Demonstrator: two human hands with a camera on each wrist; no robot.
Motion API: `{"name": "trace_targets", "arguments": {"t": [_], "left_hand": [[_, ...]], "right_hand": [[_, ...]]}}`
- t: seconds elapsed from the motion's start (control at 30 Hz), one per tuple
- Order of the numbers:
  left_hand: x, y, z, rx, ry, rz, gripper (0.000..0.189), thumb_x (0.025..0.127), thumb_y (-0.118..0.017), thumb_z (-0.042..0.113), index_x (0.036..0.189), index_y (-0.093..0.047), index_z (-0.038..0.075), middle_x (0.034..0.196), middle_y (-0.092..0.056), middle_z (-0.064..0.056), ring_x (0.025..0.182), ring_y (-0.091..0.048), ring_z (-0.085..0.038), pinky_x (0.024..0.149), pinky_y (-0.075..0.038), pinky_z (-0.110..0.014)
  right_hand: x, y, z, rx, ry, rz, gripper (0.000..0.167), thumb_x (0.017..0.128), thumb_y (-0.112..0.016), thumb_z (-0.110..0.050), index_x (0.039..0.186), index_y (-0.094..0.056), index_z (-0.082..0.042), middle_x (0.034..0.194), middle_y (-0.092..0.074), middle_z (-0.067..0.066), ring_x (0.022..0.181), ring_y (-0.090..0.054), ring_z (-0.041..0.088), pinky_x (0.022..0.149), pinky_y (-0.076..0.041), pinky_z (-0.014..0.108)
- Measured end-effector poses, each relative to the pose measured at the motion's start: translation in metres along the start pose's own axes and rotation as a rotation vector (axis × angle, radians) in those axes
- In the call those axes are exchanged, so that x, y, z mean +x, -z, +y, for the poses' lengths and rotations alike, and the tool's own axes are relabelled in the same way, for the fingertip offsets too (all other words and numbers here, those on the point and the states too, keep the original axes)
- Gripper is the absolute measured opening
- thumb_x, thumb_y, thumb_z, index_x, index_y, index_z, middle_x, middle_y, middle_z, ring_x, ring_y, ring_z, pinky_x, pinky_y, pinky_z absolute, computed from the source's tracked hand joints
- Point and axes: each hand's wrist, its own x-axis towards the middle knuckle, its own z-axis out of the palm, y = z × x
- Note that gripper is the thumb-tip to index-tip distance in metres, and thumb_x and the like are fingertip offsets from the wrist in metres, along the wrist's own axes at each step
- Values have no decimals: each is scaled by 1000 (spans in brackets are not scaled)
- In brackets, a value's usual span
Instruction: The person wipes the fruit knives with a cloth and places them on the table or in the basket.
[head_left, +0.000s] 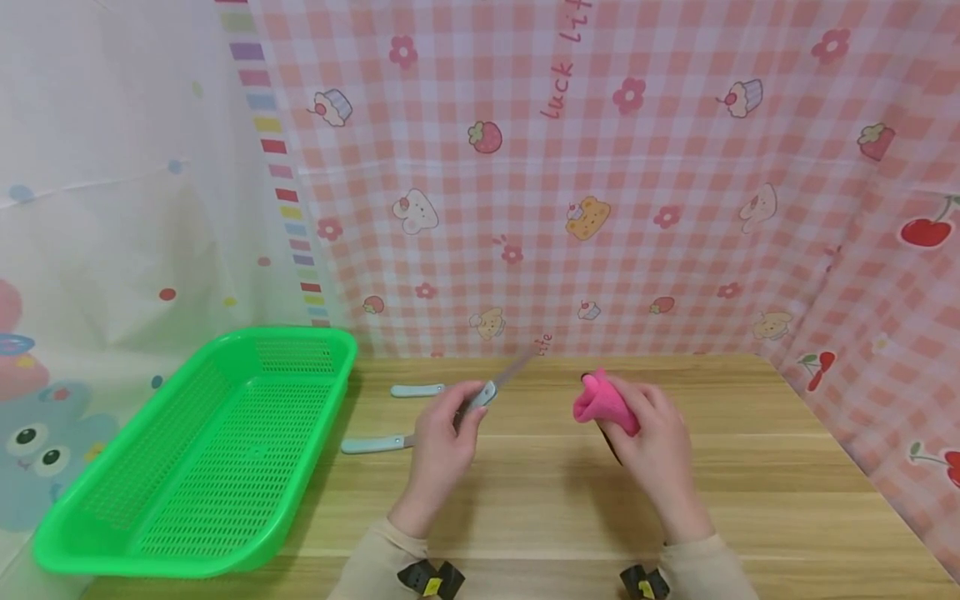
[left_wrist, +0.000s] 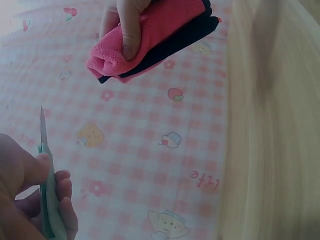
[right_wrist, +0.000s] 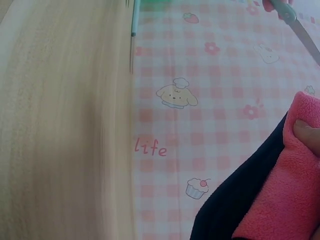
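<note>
My left hand (head_left: 442, 446) grips a knife (head_left: 487, 393) by its pale blue-green handle, the blade pointing up and away over the table. In the left wrist view the thumb presses along the handle (left_wrist: 50, 200). My right hand (head_left: 663, 442) holds a folded cloth (head_left: 602, 402), fuzzy pink on one side and black on the other, apart from the blade. In the right wrist view the thumb lies on the pink cloth (right_wrist: 285, 200). Two more knives lie near my left hand: one farther back (head_left: 417, 390), one nearer (head_left: 375, 444), their blades partly hidden by that hand.
A green plastic basket (head_left: 341, 400) with perforated sides and bottom stands at the left of the wooden table (head_left: 780, 483). A pink checked curtain (head_left: 525, 175) rises behind the table and along the right, and a white patterned sheet (head_left: 112, 208) hangs at the left.
</note>
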Motion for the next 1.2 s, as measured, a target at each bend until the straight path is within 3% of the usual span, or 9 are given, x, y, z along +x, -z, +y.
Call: {"name": "trace_targets", "arguments": {"t": [0.33,0.57,0.83,1.03,1.2], "left_hand": [[0,-4,0,182,-182,116,28,80,-75,-8,105,-69,1,96,-67,-9,85,-62,-21,74,-52,-36],[-1,-7,-5,314,-286,139,29,78,-77,-9,104,-68,1,94,-66,-9,87,-61,-26,79,-51,-39],[-3,-10,-5,417,-385,138,25,80,-76,-6,103,-67,0,96,-64,-12,89,-61,-28,81,-53,-39],[-3,-12,1,477,-412,133,21,82,-76,-3,101,-68,1,94,-63,-11,89,-62,-27,79,-54,-37],[-4,-14,2,496,-421,114,18,83,-76,-4,98,-68,1,91,-63,-10,83,-61,-26,73,-54,-36]], "right_hand": [[-2,0,-1,7,-1,5,49,72,-86,-3,117,-70,-8,99,-65,17,83,-61,36,68,-44,47],[-3,1,-2,14,26,26,52,69,-88,0,117,-70,-9,100,-65,16,84,-62,36,71,-43,47],[5,4,-25,-6,252,54,48,70,-84,-4,115,-72,-15,101,-64,14,90,-60,36,80,-43,57],[14,-3,-46,-35,441,45,43,74,-81,-6,113,-74,-21,102,-67,10,91,-62,32,80,-45,51],[15,-14,-54,-67,545,26,44,74,-81,-5,113,-73,-23,107,-67,7,92,-61,31,80,-43,49]]}}
